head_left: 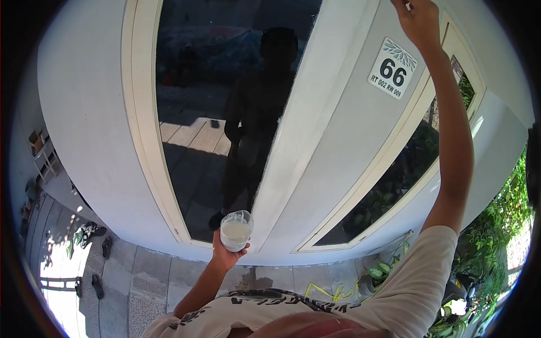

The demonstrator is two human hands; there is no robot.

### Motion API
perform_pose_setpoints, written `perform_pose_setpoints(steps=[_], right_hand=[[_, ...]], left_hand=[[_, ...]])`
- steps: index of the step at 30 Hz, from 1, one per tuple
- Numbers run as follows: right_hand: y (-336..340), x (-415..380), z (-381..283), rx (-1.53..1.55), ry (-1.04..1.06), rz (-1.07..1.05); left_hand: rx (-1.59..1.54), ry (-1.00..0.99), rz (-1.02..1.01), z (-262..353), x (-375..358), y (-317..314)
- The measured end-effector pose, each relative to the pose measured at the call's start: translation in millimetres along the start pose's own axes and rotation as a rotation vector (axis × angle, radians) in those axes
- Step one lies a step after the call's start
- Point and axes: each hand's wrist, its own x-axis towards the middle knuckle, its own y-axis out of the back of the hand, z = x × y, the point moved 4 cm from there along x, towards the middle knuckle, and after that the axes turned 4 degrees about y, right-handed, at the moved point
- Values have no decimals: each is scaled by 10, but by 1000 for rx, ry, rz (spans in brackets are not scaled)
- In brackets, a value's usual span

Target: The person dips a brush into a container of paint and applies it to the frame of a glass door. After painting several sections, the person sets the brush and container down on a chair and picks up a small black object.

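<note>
My left hand [224, 257] is wrapped around a clear plastic cup [235, 231] with a whitish substance in it, held low in front of the dark window [220, 101]. High at the top right, my right hand [420, 23] reaches up by the grey wall [346, 127], above a number plate [393, 69] that reads 66. Its fingers are bent together and partly cut off by the top of the view. A small pale bit shows at the fingertips; what it belongs to cannot be made out.
A second, narrower window [389, 188] is set in the wall at the right. Leafy plants [490, 214] grow beyond it. Yellow strips [332, 293] lie at the wall's foot. Several shoes [97, 286] are on the paving at left, with a small table [44, 160] farther back.
</note>
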Motion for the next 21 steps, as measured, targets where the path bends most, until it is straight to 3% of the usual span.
perform_pose_setpoints(steps=[4,8,10,12,16,17,19,21], right_hand=[[-149,-659,-702,120,-29,-152],[-184,-1024,-1399,406,-177,-442],[-256,-1017,-1345,503,-154,-401],[-259,-764,-935,465,-345,-431],[-76,-66,156,450,-424,-74],[-77,30,216,454,-423,-72],[6,198,163,101,-170,99],[-100,74,-32,102,-96,73]], left_hand=[[27,0,17,-6,-24,-17],[29,-11,56,12,-42,9],[47,-19,39,35,-57,-12],[40,-17,38,33,-42,-14],[38,-35,44,10,-74,-25],[37,-38,46,5,-79,-26],[28,-33,69,-10,-79,-18],[22,-25,57,-33,-58,19]])
